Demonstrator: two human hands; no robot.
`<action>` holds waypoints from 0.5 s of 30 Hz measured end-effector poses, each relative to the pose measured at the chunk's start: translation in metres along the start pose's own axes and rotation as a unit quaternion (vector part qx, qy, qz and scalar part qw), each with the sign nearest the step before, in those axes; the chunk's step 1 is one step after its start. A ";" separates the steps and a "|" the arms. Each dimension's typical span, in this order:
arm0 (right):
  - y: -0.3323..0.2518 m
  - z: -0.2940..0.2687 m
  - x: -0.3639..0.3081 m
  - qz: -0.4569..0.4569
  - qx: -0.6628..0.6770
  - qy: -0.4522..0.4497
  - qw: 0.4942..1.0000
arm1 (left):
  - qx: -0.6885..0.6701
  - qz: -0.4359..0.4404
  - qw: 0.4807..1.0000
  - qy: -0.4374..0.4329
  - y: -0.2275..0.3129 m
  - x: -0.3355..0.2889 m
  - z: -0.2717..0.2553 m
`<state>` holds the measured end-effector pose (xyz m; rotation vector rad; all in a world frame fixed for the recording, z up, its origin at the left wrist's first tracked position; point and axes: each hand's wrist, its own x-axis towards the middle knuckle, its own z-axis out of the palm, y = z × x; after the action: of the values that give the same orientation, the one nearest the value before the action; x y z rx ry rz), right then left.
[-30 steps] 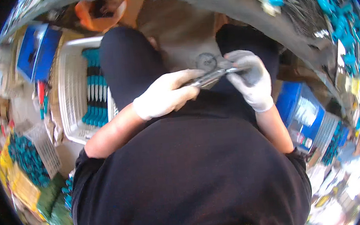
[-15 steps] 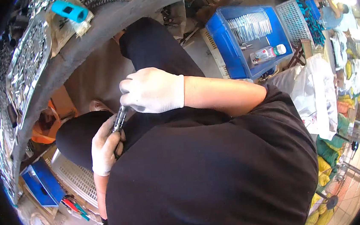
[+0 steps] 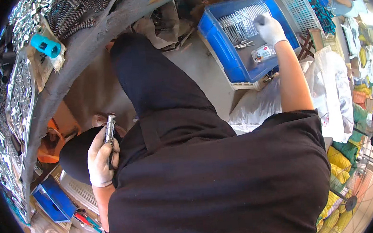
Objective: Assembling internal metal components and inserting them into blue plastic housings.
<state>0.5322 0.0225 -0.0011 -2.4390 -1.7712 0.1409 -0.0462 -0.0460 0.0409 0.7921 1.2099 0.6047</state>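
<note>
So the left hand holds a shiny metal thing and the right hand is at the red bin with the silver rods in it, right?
Not quite: the bin is blue, not red, as the head view shows. The left hand does hold a shiny metal thing, and the right hand is at the bin with the silver rods.

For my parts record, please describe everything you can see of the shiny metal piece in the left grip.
The shiny metal piece looks silver, slim and roughly cylindrical, with ring-like bands along its exposed length. A darker part shows lower down. Its free end points toward the picture's top, leaning slightly right. The white-gloved left grip is closed around its lower portion; no other contact is visible. Finer details are too small to tell.
</note>
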 end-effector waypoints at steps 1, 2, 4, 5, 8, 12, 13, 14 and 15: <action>0.020 0.013 -0.001 0.064 -0.028 -0.065 0.995 | 0.005 -0.009 1.000 0.008 0.001 0.002 0.002; 0.045 0.032 -0.001 0.050 -0.031 -0.113 0.992 | 0.006 -0.011 1.000 0.010 0.003 0.006 0.004; 0.059 0.080 -0.010 0.092 -0.052 -0.152 0.983 | 0.012 0.001 1.000 0.007 0.007 0.007 0.005; 0.091 0.108 -0.017 0.073 -0.102 -0.164 0.979 | 0.018 0.003 1.000 0.008 0.010 0.012 0.008; 0.076 0.141 -0.022 0.097 -0.176 -0.291 0.936 | 0.015 -0.003 0.999 0.038 0.018 0.014 0.008; 0.076 0.163 -0.021 0.068 -0.190 -0.347 0.916 | 0.000 -0.004 0.998 0.060 0.018 0.015 0.006; 0.081 0.168 -0.019 0.043 -0.202 -0.369 0.906 | -0.001 -0.007 0.998 0.062 0.017 0.017 0.006; 0.080 0.171 -0.016 0.014 -0.214 -0.390 0.896 | -0.005 -0.005 0.998 0.057 0.014 0.019 0.005; 0.080 0.171 -0.011 0.009 -0.215 -0.392 0.894 | -0.009 -0.003 0.999 0.053 0.013 0.020 0.004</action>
<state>0.5790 -0.0051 -0.1823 -2.9661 -2.2649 0.9570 -0.0372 -0.0241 0.0403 0.7472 1.3016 0.6585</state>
